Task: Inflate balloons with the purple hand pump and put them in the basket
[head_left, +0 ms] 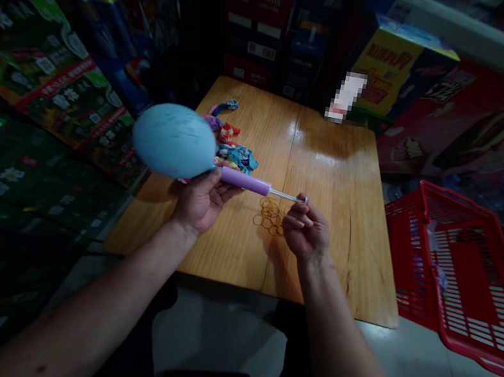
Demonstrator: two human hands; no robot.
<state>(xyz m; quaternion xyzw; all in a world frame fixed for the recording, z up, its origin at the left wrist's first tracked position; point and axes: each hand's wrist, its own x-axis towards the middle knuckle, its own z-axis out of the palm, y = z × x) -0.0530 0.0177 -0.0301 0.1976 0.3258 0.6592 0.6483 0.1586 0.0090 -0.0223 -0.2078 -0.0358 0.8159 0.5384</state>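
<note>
My left hand (201, 200) grips a lilac hand pump (243, 181) by its barrel. A light blue inflated balloon (174, 140) sits on the pump's end, out to the left. My right hand (306, 234) pinches thumb and forefinger at the tip of the pump's thin metal rod (287, 195). Below the rod, a loose pile of thin orange rubber bands (269, 215) lies on the wooden table (331, 183). Several uninflated, multicoloured balloons (233, 146) lie farther back, partly hidden behind the blue balloon.
A red plastic basket (457, 270) tilts beside the table's right edge, above a pale floor. Stacked printed cartons (394, 70) stand behind the table, and shelved boxes (44, 67) line the left. A blurred white item (346, 98) stands at the table's far edge.
</note>
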